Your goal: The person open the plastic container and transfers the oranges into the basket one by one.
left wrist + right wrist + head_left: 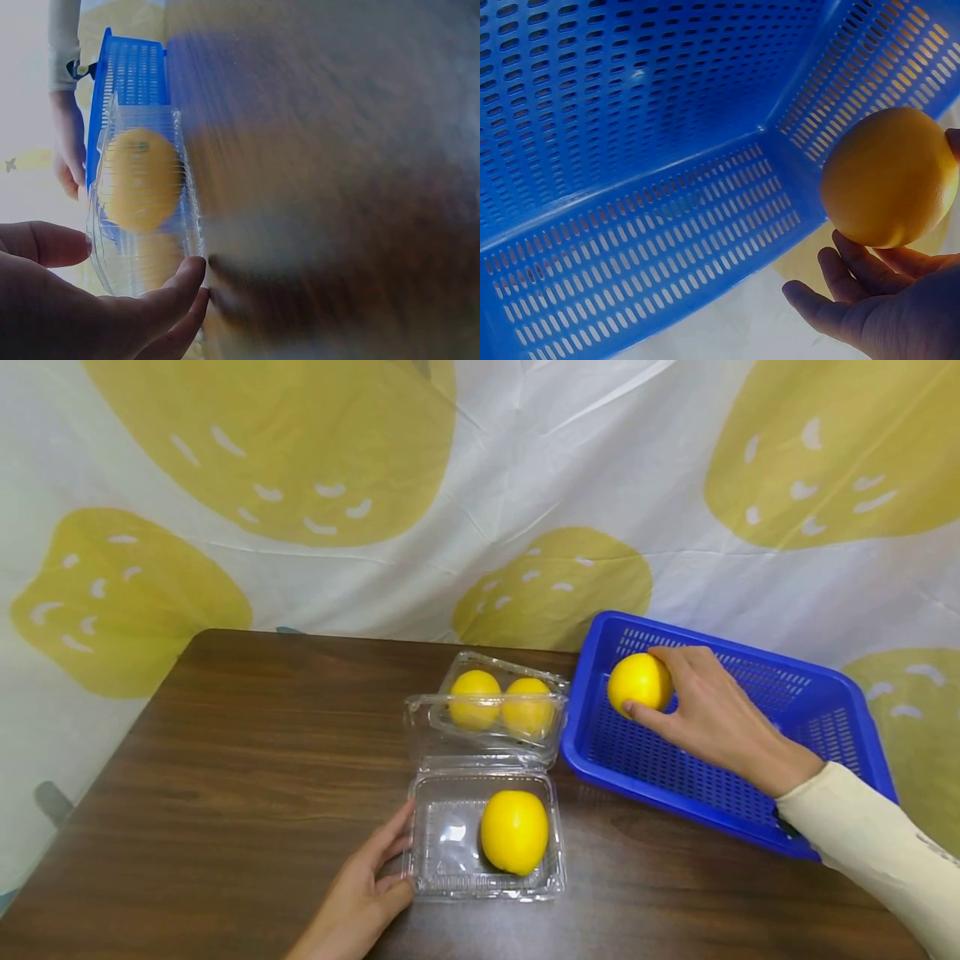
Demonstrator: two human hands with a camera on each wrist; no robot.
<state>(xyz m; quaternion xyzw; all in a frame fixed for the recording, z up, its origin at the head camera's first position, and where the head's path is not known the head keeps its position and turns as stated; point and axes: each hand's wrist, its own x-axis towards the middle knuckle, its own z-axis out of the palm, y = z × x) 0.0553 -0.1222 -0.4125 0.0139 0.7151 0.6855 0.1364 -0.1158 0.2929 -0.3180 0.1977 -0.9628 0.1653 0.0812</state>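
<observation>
Over the basket [675, 799], right grip [701, 710] clasps a fruit [637, 683]; left grip [367, 885] pinches a clamshell [452, 856].

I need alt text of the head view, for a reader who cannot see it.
A person's right hand holds a round yellow fruit over a blue perforated plastic basket. The left hand grips the side of an open clear clamshell holding one fruit; behind it, two more fruits sit in another clear container.

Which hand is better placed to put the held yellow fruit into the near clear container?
Probably the right hand: it grips the yellow fruit over the blue basket. The left hand holds the near clear container by its side, and seems better used steadying it.
</observation>
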